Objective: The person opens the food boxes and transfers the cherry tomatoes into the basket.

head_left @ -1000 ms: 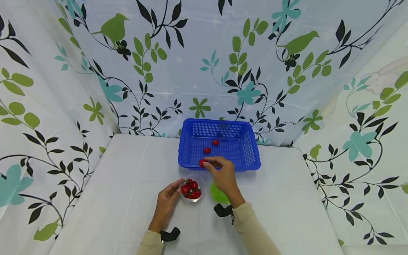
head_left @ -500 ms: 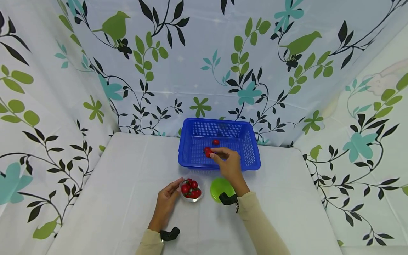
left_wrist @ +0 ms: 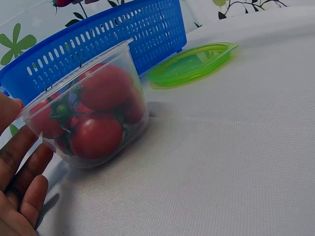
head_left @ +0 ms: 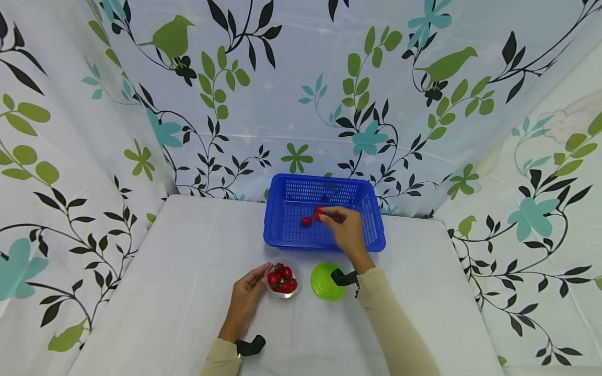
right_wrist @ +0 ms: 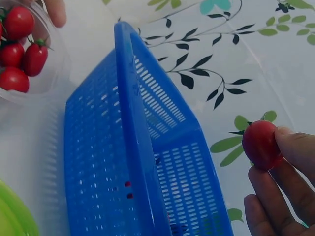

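Note:
My right hand pinches a red cherry tomato between thumb and fingers, over the inside of the blue perforated basket. Two more tomatoes lie there: one cherry tomato shows whole, the other is partly hidden behind the held one. Beside the small clear plastic tub, my left hand touches its left side with loosely extended fingers. Several tomatoes with green stems fill that tub, seen through its wall in the left wrist view.
A bright green lid lies on the white tablecloth, right of the tub and in front of the basket. Behind the table hangs a white curtain with leaves and birds printed on it.
My right hand has carried the tomato from the basket's front rim farther back and right, over the inside. The green lid has come into fuller view. My left hand has stayed at the tub.

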Motion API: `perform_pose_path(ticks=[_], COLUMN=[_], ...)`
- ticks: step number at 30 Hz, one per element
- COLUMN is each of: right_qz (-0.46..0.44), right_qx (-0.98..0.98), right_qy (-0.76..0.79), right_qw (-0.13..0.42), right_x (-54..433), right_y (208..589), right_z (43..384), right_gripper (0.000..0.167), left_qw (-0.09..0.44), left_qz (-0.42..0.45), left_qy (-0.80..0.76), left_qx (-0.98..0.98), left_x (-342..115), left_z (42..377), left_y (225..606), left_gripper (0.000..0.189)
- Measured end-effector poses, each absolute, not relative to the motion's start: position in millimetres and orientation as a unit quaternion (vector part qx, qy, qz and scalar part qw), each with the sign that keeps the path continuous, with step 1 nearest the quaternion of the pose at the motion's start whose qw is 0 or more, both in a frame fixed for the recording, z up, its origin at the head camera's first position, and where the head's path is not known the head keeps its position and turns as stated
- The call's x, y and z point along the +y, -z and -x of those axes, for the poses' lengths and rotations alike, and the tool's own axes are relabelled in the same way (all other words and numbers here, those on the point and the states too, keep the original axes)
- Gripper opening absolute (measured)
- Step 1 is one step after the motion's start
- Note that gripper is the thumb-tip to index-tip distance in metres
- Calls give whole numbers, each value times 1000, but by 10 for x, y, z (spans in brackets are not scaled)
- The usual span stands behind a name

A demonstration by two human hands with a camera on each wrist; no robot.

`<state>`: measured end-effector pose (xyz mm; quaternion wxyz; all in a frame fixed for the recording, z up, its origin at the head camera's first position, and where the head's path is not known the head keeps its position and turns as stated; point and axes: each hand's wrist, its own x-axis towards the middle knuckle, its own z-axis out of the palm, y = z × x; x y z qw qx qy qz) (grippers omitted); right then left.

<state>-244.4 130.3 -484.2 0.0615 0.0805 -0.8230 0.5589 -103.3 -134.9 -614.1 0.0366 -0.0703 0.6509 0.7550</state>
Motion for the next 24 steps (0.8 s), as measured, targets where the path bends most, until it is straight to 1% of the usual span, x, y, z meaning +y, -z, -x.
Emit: perform_pose_path(ticks=[7,17,24], right_qz=[-46,-33,-20], right_qx=[-839,-841,-839], right_qy=[-541,-540,-544], right_qw=[34,3,-14], right_x=[1345,1384,1366], right_y=[4837,4836,4870], right_z=[2595,2823,2981], right_gripper=[18,20,17], left_qw=[40,39,40], left_qz=[71,70,72], left_qy=[-753,-752,-754], left_qx=[653,654,651], left_x=[-1356,-1366,-1357], left_z=[1035,1040,1039], left_y=[6152,6151,6152], left_gripper=[39,39,39])
